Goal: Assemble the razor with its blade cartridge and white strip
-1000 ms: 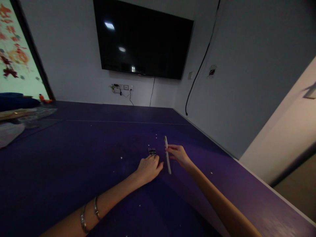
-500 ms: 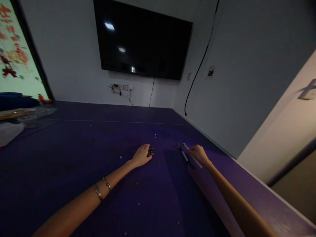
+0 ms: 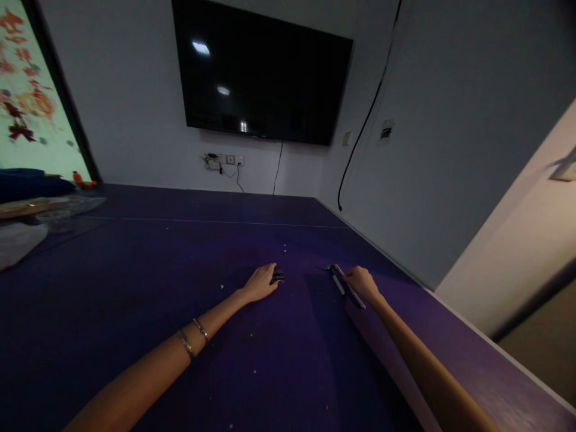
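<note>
On the purple tabletop (image 3: 270, 360), my left hand (image 3: 261, 283) rests with its fingers closed around a small dark object (image 3: 279, 276). Only the right end of that object shows, and its kind is unclear. To the right, my right hand (image 3: 361, 282) pinches a slim, light-coloured stick (image 3: 358, 299), which slants from upper left to lower right. Just left of it lies a thin tool with a pale grey handle (image 3: 338, 284) and a small angled head, almost parallel to the stick. Whether stick and tool touch I cannot tell.
Blue cloth (image 3: 31, 185) and clear plastic wrapping (image 3: 63, 210) lie at the far left, with a small orange item (image 3: 78, 178) behind. A black cable (image 3: 355, 147) hangs down the right wall. A television (image 3: 265, 75) is mounted on the back wall. White specks dot the table.
The stick in my right hand has come lower and nearer to the grey-handled tool. My left hand stays on the dark object. The view has shifted slightly.
</note>
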{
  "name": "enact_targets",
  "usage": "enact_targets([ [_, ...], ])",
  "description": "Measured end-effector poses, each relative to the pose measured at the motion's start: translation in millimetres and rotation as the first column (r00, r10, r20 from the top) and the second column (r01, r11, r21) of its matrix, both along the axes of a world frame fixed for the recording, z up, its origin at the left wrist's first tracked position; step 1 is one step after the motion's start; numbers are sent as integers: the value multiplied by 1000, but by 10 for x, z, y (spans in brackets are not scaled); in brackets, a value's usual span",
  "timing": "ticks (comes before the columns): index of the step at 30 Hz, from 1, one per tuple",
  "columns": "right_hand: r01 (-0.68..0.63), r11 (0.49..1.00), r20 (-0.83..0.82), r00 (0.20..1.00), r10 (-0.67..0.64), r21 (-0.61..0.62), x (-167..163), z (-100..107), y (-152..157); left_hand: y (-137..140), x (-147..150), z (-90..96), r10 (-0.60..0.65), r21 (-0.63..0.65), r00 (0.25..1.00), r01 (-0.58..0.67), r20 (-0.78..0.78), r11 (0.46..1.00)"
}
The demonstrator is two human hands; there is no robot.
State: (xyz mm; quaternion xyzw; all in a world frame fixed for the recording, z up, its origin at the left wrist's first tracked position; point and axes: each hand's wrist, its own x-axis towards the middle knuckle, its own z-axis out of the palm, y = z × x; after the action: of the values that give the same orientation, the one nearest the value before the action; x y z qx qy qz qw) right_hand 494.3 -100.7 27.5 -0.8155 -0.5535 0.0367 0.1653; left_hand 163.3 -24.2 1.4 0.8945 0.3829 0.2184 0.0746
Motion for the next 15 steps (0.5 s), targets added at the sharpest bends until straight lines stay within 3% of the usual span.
enact_targets([
  [3, -20, 999, 79, 997, 18, 27, -164, 134, -50, -44, 10, 61, -5, -35, 998, 7, 62, 999],
  [5, -163, 983, 109, 982, 154, 83, -346, 234, -79, -105, 45, 122, -34, -36, 993, 38, 117, 999],
  [8, -510, 851, 44, 860, 509, 123, -647, 346, -114, -242, 130, 222, -116, -8, 978, 119, 172, 993],
  [10, -646, 757, -25, 759, 651, 98, -809, 385, -138, -347, 188, 281, -169, 17, 968, 169, 183, 985],
  [12, -702, 707, -66, 704, 707, 83, -915, 404, -166, -445, 230, 330, -214, 33, 961, 211, 177, 977],
  [15, -722, 686, -77, 681, 728, 89, -999, 424, -208, -559, 263, 385, -255, 40, 952, 252, 170, 967],
])
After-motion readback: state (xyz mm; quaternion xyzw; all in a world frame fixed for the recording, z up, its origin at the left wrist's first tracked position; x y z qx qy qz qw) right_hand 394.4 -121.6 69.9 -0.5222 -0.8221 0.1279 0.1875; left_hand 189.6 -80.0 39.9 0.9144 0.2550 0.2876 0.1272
